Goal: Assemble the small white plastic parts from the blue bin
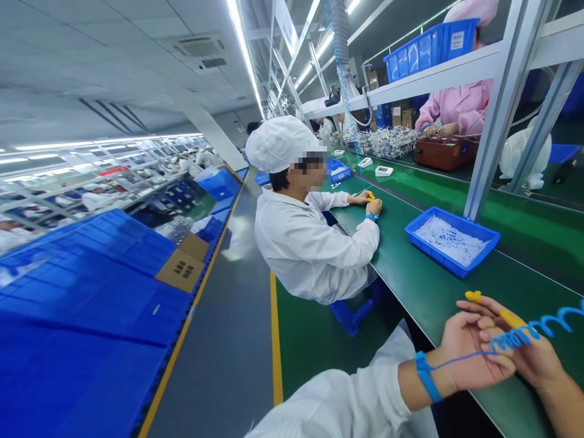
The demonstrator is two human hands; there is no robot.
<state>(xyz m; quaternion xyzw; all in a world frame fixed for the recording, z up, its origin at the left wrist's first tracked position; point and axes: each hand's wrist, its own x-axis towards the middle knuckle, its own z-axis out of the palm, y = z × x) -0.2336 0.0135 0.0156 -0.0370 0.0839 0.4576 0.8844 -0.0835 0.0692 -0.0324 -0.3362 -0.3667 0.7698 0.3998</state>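
Observation:
My left hand [474, 353] is held palm up above the near edge of the green workbench [392, 261]. Its fingers are curled in, and whether anything is between them cannot be made out. A blue wrist strap [427, 377] circles that wrist, and a blue coiled cord [542, 328] runs from it across the palm. Just behind and partly covered by it, my right hand [542, 359] touches or nearly touches it with some fingers stretched out. Yellow finger cots [473, 296] cover two of its digits. No object shows in the right hand.
A blue tray [483, 249] of small white parts rests ahead on the bench. Left of it, a co-worker [314, 243] in white handles something yellow. Metal posts [497, 115] hold up a shelf with a blue bin [431, 48]. Blue crates [91, 304] line the aisle's left side.

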